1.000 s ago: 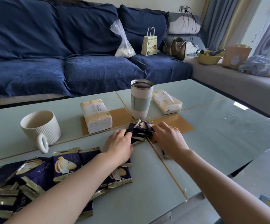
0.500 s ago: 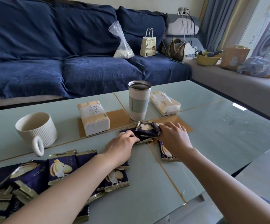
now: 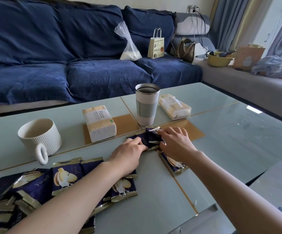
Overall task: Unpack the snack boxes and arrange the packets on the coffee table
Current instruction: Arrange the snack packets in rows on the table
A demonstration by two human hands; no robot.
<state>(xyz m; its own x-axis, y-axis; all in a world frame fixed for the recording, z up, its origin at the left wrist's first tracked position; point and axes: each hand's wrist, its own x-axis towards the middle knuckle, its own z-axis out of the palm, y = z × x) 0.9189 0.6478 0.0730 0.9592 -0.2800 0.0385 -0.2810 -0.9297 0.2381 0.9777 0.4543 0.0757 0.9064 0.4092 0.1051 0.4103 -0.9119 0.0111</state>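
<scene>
- Head view: both hands meet over a small bunch of dark blue snack packets (image 3: 149, 138) lying on the pale green surface (image 3: 229, 132), just in front of the tumbler (image 3: 146, 104).
- The left hand (image 3: 128, 153) has its fingers (image 3: 136, 144) curled down and closed on the left end of that bunch, knuckles up.
- The right hand (image 3: 174, 143) lies over the right end, its fingers (image 3: 166, 132) spread and bent, pressing on the packets' silver-edged ends; whether they pinch or only press, I cannot tell.
- Under the right wrist, toward the person, another packet (image 3: 174, 163) lies flat on the surface, partly hidden by the arm.
- Left of the left fingers and nearer the person, a loose spread of packets (image 3: 64, 179) overlaps along the near left part of the surface, passing under the left forearm.
- Well left of the left fingers stands a white ribbed mug (image 3: 39, 136), handle toward the person.
- Just beyond the left fingers sits a tissue pack (image 3: 99, 123) on a brown mat (image 3: 125, 122).
- Beyond the right fingers, right of the tumbler, lies a second tissue pack (image 3: 174, 106).
- Behind the surface is a blue sofa (image 3: 69, 56) bearing a clear plastic bag (image 3: 128, 44) and a paper bag (image 3: 156, 46).
</scene>
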